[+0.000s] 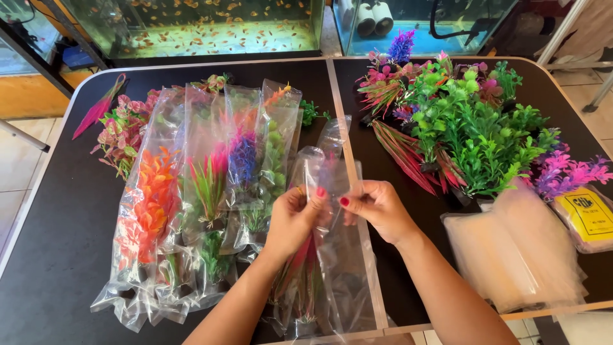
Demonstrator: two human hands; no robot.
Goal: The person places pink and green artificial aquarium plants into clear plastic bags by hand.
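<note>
- Plastic sleeve, clear and long, lies between our hands over the table seam, a red-and-green artificial plant inside it.
- Our left hand pinches the sleeve's top edge between thumb and fingers; our right hand pinches the same edge just beside it, apparently to keep the mouth taut.
- Left of our left hand, bagged plants lie in a row.
- Beyond our right hand sit loose plants; beside it, a stack of empty bags.
- All rests on a black table.
</note>
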